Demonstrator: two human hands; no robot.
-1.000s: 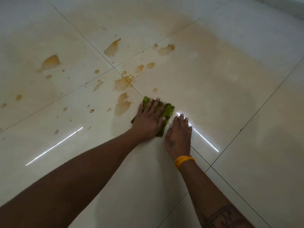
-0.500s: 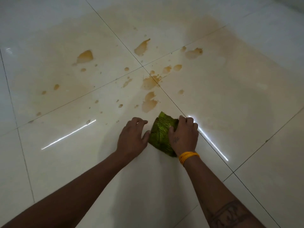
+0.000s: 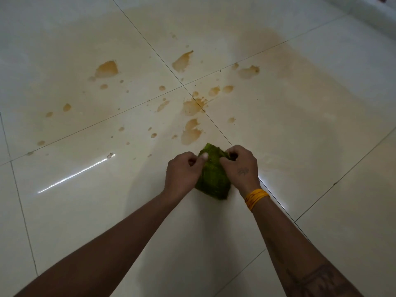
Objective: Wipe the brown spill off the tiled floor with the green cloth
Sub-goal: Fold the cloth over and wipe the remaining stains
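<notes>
The green cloth is bunched between both hands, just above the pale tiled floor. My left hand pinches its left edge and my right hand, with a yellow band at the wrist, grips its right edge. The brown spill lies right beyond the cloth as several puddles and drops. More patches of it spread around the tile joint, up to the left and to the right. A faint brownish film covers the tiles around them.
Dark grout lines cross under the spill. Bright light streaks reflect off the floor at the left and beside my right wrist. A raised edge or wall base runs across the top right corner.
My left hand came off the top of the flat cloth. My right hand took hold of the cloth, then both hands gathered it up and pulled it nearer to me.
</notes>
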